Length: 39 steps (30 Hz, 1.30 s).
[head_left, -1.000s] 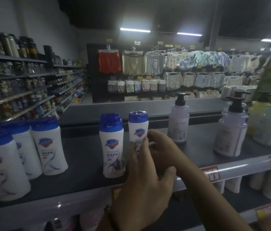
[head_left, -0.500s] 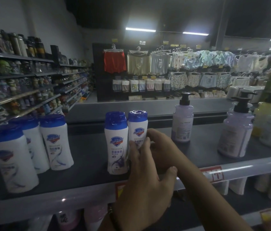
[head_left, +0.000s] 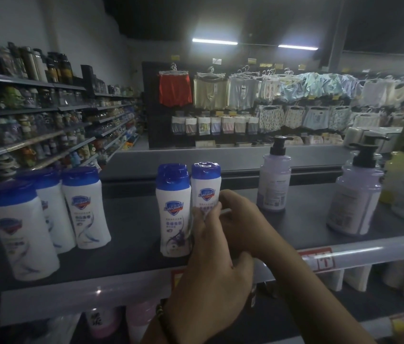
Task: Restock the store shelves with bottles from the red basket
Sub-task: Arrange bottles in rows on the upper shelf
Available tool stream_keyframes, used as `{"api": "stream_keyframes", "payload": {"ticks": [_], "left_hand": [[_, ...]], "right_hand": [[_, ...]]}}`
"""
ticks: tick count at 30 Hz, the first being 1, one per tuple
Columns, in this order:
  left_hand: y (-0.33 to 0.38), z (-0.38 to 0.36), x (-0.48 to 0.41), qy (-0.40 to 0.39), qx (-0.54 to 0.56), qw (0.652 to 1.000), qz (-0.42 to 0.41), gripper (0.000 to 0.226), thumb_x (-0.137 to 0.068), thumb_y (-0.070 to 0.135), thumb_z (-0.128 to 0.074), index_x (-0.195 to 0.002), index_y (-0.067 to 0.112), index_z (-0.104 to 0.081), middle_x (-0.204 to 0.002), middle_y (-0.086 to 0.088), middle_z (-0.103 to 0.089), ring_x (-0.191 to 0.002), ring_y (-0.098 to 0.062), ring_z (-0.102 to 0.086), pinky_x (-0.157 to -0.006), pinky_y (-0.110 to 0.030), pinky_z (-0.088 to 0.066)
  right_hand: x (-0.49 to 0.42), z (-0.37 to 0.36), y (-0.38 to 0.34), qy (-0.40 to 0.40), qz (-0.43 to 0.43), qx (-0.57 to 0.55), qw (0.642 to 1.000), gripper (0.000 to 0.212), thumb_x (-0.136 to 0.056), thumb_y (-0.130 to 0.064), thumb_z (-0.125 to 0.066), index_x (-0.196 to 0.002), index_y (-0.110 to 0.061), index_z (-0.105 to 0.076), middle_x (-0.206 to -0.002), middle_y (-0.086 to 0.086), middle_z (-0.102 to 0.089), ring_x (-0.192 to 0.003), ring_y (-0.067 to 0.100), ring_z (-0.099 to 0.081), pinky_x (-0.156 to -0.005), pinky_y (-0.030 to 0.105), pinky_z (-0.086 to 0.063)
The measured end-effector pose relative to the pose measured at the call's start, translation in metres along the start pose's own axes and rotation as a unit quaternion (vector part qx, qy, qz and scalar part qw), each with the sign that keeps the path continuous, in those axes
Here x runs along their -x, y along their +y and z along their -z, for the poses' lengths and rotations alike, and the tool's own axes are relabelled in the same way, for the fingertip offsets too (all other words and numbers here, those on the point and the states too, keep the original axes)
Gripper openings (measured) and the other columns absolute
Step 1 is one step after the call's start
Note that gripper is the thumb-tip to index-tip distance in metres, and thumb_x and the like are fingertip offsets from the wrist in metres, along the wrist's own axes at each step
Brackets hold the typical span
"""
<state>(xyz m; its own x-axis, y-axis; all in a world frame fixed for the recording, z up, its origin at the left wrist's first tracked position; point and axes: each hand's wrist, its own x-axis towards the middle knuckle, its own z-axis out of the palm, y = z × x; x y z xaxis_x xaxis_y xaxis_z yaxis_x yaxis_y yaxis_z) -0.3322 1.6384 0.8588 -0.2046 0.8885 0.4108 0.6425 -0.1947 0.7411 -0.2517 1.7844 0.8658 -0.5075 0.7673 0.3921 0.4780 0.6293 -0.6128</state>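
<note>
White bottles (head_left: 173, 212) have blue caps (head_left: 172, 176), lilac bottles (head_left: 274, 184) black pumps (head_left: 279, 145).

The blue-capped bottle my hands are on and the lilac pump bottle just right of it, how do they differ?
The blue-capped bottle is white with a shield logo; the lilac pump bottle is pale purple. The blue-capped bottle ends in a broad cap; the lilac pump bottle carries a black pump. The left hand and right hand touch the blue-capped bottle; the lilac pump bottle stands free. Both stand upright on one shelf.
</note>
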Motion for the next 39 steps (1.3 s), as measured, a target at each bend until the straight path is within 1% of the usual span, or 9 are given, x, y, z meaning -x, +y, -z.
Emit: {"api": "stream_keyframes", "payload": {"ticks": [4,8,12,18,21,26,31,35,39], "left_hand": [[0.002,-0.002,0.002,0.005,-0.023,1.0,-0.007,0.087,-0.098,0.03,-0.062,-0.162,0.042,-0.003,-0.17,0.015,-0.004,-0.157,-0.003,-0.008,-0.124,-0.039,-0.034],[0.008,-0.001,0.006,0.011,-0.011,1.0,-0.009,0.079,-0.1,0.027,-0.061,-0.158,0.046,-0.01,-0.169,0.015,-0.01,-0.156,-0.001,-0.015,-0.123,-0.039,-0.036],[0.015,-0.005,0.007,0.02,0.001,1.0,-0.016,0.068,-0.102,0.029,-0.06,-0.152,0.052,-0.02,-0.161,0.026,-0.023,-0.146,0.01,-0.024,-0.12,-0.03,-0.036],[0.028,-0.027,0.003,-0.004,0.007,1.0,-0.019,0.057,-0.099,0.037,-0.066,-0.145,0.051,-0.035,-0.141,0.037,-0.039,-0.123,0.03,-0.033,-0.09,0.002,-0.036],[0.036,-0.036,-0.005,-0.017,0.012,1.0,-0.017,0.048,-0.099,0.036,-0.066,-0.134,0.053,-0.038,-0.122,0.036,-0.046,-0.108,0.039,-0.035,-0.079,0.007,-0.037],[0.044,-0.045,-0.02,-0.049,0.017,0.998,-0.024,0.046,-0.099,0.039,-0.064,-0.133,0.054,-0.038,-0.132,0.032,-0.047,-0.111,0.023,-0.045,-0.077,-0.006,-0.041],[0.043,-0.052,-0.045,-0.095,0.04,0.994,-0.021,0.053,-0.1,0.038,-0.064,-0.141,0.052,-0.035,-0.145,0.026,-0.045,-0.106,0.018,-0.046,-0.076,-0.01,-0.037],[0.043,-0.056,-0.073,-0.126,0.048,0.991,-0.01,0.064,-0.1,0.039,-0.064,-0.154,0.042,-0.028,-0.155,0.018,-0.041,-0.1,0.013,-0.047,-0.073,-0.008,-0.036],[0.041,-0.059,-0.099,-0.132,0.024,0.991,-0.015,0.076,-0.101,0.041,-0.063,-0.16,0.036,-0.017,-0.16,0.011,-0.037,-0.093,0.012,-0.044,-0.065,-0.008,-0.033]], "right_hand": [[0.006,0.001,0.004,-0.007,0.002,-0.03,1.0,0.045,-0.097,-0.015,-0.077,-0.137,-0.026,-0.061,-0.111,-0.023,-0.061,-0.087,-0.018,-0.062,-0.077,0.001,-0.05],[0.026,0.01,0.01,0.023,-0.013,-0.067,0.997,0.046,-0.1,-0.018,-0.073,-0.142,-0.028,-0.059,-0.128,-0.011,-0.068,-0.107,-0.002,-0.067,-0.084,0.013,-0.057],[0.048,0.027,0.014,0.084,-0.012,-0.075,0.994,0.035,-0.101,-0.024,-0.071,-0.134,-0.03,-0.063,-0.116,-0.017,-0.069,-0.103,-0.012,-0.064,-0.079,0.004,-0.052],[0.079,0.055,0.03,0.106,-0.028,-0.103,0.989,0.029,-0.1,-0.026,-0.072,-0.127,-0.032,-0.066,-0.11,-0.016,-0.07,-0.103,-0.011,-0.065,-0.081,0.01,-0.057],[0.089,0.068,0.038,0.121,-0.033,-0.096,0.987,0.024,-0.099,-0.023,-0.073,-0.122,-0.03,-0.068,-0.107,-0.016,-0.072,-0.101,-0.009,-0.068,-0.082,0.015,-0.059],[0.099,0.085,0.05,0.141,-0.042,-0.057,0.987,0.028,-0.099,-0.025,-0.074,-0.119,-0.04,-0.062,-0.104,-0.025,-0.067,-0.104,-0.016,-0.063,-0.081,0.004,-0.052],[0.089,0.096,0.057,0.16,-0.075,-0.036,0.984,0.037,-0.099,-0.032,-0.074,-0.134,-0.031,-0.06,-0.115,-0.021,-0.064,-0.107,-0.007,-0.063,-0.084,0.013,-0.054],[0.074,0.106,0.058,0.155,-0.111,-0.057,0.98,0.042,-0.098,-0.034,-0.074,-0.137,-0.031,-0.057,-0.113,-0.027,-0.059,-0.105,-0.009,-0.059,-0.081,0.01,-0.049],[0.05,0.107,0.064,0.167,-0.141,-0.051,0.974,0.053,-0.098,-0.034,-0.076,-0.145,-0.027,-0.052,-0.139,-0.008,-0.062,-0.123,0.007,-0.059,-0.09,0.019,-0.048]]}}
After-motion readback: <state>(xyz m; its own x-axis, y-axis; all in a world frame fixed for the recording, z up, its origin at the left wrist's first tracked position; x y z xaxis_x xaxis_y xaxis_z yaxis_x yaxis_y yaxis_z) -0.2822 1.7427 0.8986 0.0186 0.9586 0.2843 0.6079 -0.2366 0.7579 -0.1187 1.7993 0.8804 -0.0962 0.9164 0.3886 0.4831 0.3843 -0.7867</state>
